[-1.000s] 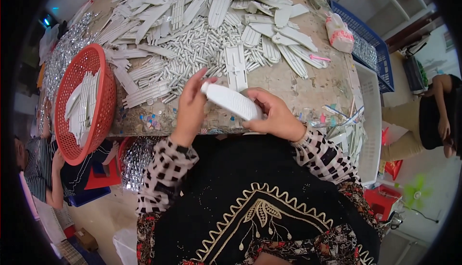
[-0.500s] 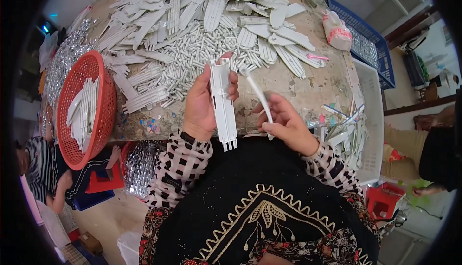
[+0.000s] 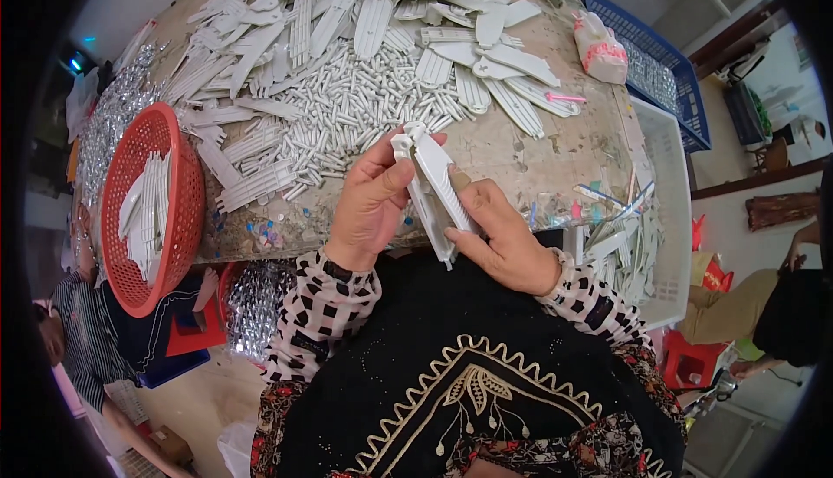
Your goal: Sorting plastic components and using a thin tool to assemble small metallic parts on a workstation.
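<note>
Over the near table edge my left hand (image 3: 366, 205) is closed round a long white plastic piece (image 3: 420, 199). My right hand (image 3: 508, 239) pinches the lower part of a second white plastic strip (image 3: 440, 174), its edge ridged. The two parts lie face to face, meeting near their top ends; whether they are joined I cannot tell. Beyond my hands is a heap of small white plastic pins (image 3: 347, 96). Behind and around it, long flat white plastic parts (image 3: 334, 18) with rounded ends are piled up.
On the left stands a red basket (image 3: 185, 209) with white parts inside. To the right are a white crate (image 3: 672, 244) of similar parts, a blue crate (image 3: 694, 105) and a plastic-wrapped bundle (image 3: 602, 55). Silver strands (image 3: 121, 101) lie far left. Other people sit at both sides.
My right hand has moved left and up, bringing its strip against the piece in my left hand. The left-hand piece has turned edge-on.
</note>
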Available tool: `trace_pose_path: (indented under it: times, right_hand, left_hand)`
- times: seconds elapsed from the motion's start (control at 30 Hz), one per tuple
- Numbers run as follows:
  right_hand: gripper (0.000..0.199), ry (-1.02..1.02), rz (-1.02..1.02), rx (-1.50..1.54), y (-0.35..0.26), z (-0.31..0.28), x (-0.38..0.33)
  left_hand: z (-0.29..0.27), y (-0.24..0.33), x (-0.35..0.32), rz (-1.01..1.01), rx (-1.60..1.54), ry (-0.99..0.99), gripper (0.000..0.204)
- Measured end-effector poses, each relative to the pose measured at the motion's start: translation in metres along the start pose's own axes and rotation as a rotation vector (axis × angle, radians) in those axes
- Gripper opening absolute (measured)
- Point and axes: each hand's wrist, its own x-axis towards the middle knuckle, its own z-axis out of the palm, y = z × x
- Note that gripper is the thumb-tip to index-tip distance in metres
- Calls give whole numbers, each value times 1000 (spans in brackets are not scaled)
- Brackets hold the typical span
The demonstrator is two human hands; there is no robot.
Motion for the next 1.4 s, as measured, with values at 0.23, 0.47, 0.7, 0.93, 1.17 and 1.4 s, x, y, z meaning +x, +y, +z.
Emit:
trace_pose_path:
  times: [0.23,0.47,0.7,0.93,1.17,1.4]
  right_hand:
    - [63,-156,137,77,-6,-17,6]
    - [62,43,126,-106,-2,22,0]
    - [41,135,-144,-238,-2,-26,23]
    - [17,-116,-66,-87,-6,-29,21]
    - [18,-79,-3,-23,4,-14,21]
    - [15,-74,172,-268,79,-10,71]
  left_hand:
    - [-3,3,-2,-15,171,46,47]
    - [11,-10,-4,-34,128,82,50]
    - [16,-4,-17,-95,528,-125,68]
    - [6,-22,-32,-237,430,-197,78]
    - [-11,-14,-50,-182,994,-195,36]
    - [-39,-11,-65,-57,1104,74,28]
